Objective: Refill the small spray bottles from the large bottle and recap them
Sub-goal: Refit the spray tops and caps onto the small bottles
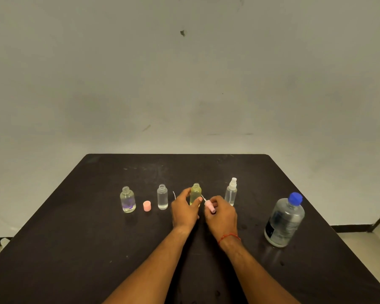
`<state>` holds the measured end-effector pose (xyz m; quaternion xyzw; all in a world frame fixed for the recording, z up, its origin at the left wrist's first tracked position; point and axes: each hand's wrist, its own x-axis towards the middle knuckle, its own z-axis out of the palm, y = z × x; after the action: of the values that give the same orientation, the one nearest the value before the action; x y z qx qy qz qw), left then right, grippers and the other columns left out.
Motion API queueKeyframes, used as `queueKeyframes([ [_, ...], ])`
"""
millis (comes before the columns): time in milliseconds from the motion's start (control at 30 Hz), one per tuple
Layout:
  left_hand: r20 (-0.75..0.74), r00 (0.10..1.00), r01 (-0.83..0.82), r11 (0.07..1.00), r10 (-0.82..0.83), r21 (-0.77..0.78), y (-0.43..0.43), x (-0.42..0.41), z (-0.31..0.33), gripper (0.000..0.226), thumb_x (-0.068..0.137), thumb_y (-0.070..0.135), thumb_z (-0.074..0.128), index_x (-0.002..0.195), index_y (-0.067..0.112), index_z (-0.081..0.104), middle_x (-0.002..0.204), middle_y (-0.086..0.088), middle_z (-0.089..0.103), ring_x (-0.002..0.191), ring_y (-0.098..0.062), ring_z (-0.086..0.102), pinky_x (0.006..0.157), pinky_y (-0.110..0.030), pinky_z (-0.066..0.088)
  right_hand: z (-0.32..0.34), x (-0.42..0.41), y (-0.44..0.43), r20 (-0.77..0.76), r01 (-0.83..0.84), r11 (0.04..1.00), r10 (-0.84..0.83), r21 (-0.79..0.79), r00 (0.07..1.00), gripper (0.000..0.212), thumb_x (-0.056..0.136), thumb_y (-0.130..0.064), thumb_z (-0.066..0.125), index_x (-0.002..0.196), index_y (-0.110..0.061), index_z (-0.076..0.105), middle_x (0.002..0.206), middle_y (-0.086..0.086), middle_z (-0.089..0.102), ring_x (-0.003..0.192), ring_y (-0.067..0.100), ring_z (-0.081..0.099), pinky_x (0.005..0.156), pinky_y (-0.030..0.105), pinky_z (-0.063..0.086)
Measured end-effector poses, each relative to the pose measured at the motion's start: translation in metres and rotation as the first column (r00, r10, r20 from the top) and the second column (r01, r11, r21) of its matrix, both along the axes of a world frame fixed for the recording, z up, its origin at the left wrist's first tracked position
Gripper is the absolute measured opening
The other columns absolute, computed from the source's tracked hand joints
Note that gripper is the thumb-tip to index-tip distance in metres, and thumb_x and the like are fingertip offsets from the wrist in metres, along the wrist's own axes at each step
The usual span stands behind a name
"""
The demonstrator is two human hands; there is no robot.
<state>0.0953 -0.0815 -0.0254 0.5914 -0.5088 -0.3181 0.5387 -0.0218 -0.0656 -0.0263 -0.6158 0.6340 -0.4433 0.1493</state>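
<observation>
The small clear plastic bottle of yellowish liquid (195, 194) stands upright near the middle of the black bench (97, 249), its threaded neck uncapped. The left hand (184, 208) grips its body, thumb and fingers curled round the sides. Just to its right, the right hand (222, 215) pinches a pink plastic spray head (210, 206), tilted, with its thin white dip tube pointing up towards the bottle's shoulder.

This looks like the recapping step for this bottle. The next move probably calls for lifting the spray head above the neck, turning the tube downward, feeding it into the narrow opening, then twisting the head down while the left hand steadies the bottle.

To the left stand a clear cylindrical bottle (162, 196) and a rounder clear bottle with a purple tint (127, 199), both open, with a loose pink cap (147, 205) between them. To the right is a slim clear bottle with a white spray head (231, 191) fitted. Further right, nearer the person, stands the large clear bottle with a blue cap (284, 220), closed
</observation>
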Motion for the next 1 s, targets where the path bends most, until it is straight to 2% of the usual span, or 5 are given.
queueKeyframes([
  [200, 0.034, 0.999, 0.009, 1.000, -0.008, -0.011, 0.007, 0.004, 0.008, 0.025, 0.089, 0.020, 0.076, 0.113, 0.023, 0.069, 0.089, 0.015, 0.067, 0.073, -0.013, 0.069, 0.047, -0.017, 0.052, 0.035, -0.017, 0.009, 0.214, 0.045, 0.967, 0.010, -0.251, 0.977, 0.025, 0.077, -0.001, 0.073, 0.090, -0.022, 0.069, 0.089, -0.005, 0.063, 0.079, 0.007, 0.065, 0.070, 0.022, 0.058],
  [333, 0.082, 0.997, 0.012, 1.000, -0.010, -0.021, 0.013, 0.005, 0.013, 0.032, 0.089, 0.024, 0.076, 0.120, 0.025, 0.068, 0.091, 0.023, 0.063, 0.083, -0.007, 0.068, 0.061, -0.013, 0.054, 0.071, -0.028, 0.013, 0.279, 0.025, 0.956, 0.060, -0.291, 0.958, 0.025, 0.081, -0.005, 0.075, 0.100, -0.019, 0.071, 0.096, -0.004, 0.066, 0.088, 0.000, 0.065, 0.073, 0.009, 0.052],
  [667, 0.100, 0.995, 0.024, 0.995, -0.014, -0.094, 0.026, 0.001, 0.023, 0.041, 0.088, 0.030, 0.077, 0.128, 0.027, 0.066, 0.114, 0.011, 0.069, 0.090, -0.023, 0.071, 0.059, -0.028, 0.062, 0.113, -0.042, 0.026, 0.019, -0.101, 0.923, 0.116, -0.370, 0.993, 0.014, 0.086, -0.012, 0.069, 0.100, -0.013, 0.072, 0.093, -0.004, 0.068, 0.082, 0.003, 0.064, 0.072, 0.005, 0.049],
  [800, 0.128, 0.992, 0.027, 0.994, -0.013, -0.109, 0.032, -0.003, 0.022, 0.045, 0.086, 0.034, 0.079, 0.128, 0.032, 0.065, 0.116, 0.014, 0.068, 0.090, -0.022, 0.071, 0.075, -0.045, 0.063, 0.116, -0.044, 0.029, -0.107, -0.176, 0.931, 0.149, -0.320, 0.983, 0.016, 0.083, -0.014, 0.071, 0.099, -0.015, 0.072, 0.093, -0.003, 0.068, 0.083, 0.008, 0.064, 0.075, 0.015, 0.054],
  [1000, 0.122, 0.991, 0.070, 0.983, -0.050, -0.172, 0.046, -0.012, 0.024, 0.044, 0.086, 0.031, 0.079, 0.127, 0.025, 0.067, 0.116, 0.013, 0.069, 0.100, -0.007, 0.068, 0.088, -0.031, 0.060, 0.128, -0.041, 0.033, -0.218, -0.316, 0.940, 0.284, -0.127, 0.934, 0.024, 0.083, -0.009, 0.071, 0.104, -0.019, 0.070, 0.099, -0.007, 0.066, 0.086, 0.002, 0.059, 0.074, 0.003, 0.042],
])
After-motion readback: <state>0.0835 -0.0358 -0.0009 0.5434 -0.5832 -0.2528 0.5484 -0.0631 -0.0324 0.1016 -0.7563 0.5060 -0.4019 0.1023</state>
